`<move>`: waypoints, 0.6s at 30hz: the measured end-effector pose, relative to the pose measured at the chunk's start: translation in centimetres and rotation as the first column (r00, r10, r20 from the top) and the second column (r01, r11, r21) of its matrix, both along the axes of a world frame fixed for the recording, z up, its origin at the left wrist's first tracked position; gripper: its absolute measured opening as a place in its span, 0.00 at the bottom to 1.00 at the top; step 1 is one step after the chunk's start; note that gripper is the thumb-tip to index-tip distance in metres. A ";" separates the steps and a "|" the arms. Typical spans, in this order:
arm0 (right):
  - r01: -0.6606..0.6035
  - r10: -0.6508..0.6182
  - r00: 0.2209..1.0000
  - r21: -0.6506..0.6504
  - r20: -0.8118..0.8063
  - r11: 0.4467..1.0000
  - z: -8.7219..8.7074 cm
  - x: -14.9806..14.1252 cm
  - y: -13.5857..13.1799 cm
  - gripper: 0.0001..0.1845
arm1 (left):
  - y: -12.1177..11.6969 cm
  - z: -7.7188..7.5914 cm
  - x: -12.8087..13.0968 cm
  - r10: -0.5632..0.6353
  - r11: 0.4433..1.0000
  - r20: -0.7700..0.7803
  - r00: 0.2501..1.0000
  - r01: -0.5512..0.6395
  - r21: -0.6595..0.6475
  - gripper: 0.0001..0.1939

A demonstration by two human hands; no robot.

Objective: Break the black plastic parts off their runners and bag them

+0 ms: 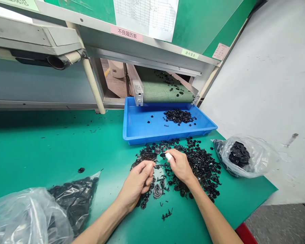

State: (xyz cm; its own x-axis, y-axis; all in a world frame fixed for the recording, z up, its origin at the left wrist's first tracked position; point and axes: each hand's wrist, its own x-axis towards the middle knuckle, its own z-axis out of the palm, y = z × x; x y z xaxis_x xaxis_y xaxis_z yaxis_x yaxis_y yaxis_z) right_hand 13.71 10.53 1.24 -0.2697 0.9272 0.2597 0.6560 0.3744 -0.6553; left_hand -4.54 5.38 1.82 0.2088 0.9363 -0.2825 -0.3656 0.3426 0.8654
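My left hand (139, 179) is closed in a pinch at the left side of a pile of small black plastic parts (203, 162). Whatever sits between its fingertips is too small to make out. Close by on the right, my right hand (180, 166) wears a white cover on one finger and pinches a dark disc-shaped plastic part (163, 155). Between and below the hands lie loose pieces, among them a round wheel-like part (157, 191) and a short black sprue piece (166, 214).
A blue tray (142, 134) with black parts stands behind the pile, under the end of a green conveyor belt (155, 89). Clear plastic bags of black parts lie at left (73, 200) and right (259, 157). A white wall (256, 95) borders the green table (112, 139) on the right.
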 end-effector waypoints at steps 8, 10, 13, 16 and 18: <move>-0.142 -0.025 0.909 -0.368 -0.415 0.919 1.1 -1.5 -3.5 0.13 | -0.6 -0.5 0.3 -0.111 0.987 -0.258 0.960 0.136 0.081 0.16; -0.198 0.023 0.899 -0.360 -0.438 0.912 1.1 -1.5 -4.1 0.13 | -0.7 -0.4 0.3 -0.100 0.989 -0.270 0.958 0.125 0.076 0.17; -0.214 0.067 0.906 -0.317 -0.417 0.924 1.0 -1.1 -4.4 0.12 | -0.7 -0.3 0.4 -0.123 0.985 -0.304 0.945 0.154 0.079 0.18; -0.186 0.105 0.942 -0.232 -0.320 0.955 0.9 -0.8 -4.7 0.11 | -0.8 -0.4 0.4 -0.121 0.975 -0.367 0.922 0.180 0.133 0.19; -0.193 0.154 0.961 -0.158 -0.228 0.968 1.0 -1.0 -4.9 0.15 | -0.8 -0.5 0.4 -0.100 0.969 -0.387 0.917 0.177 0.170 0.19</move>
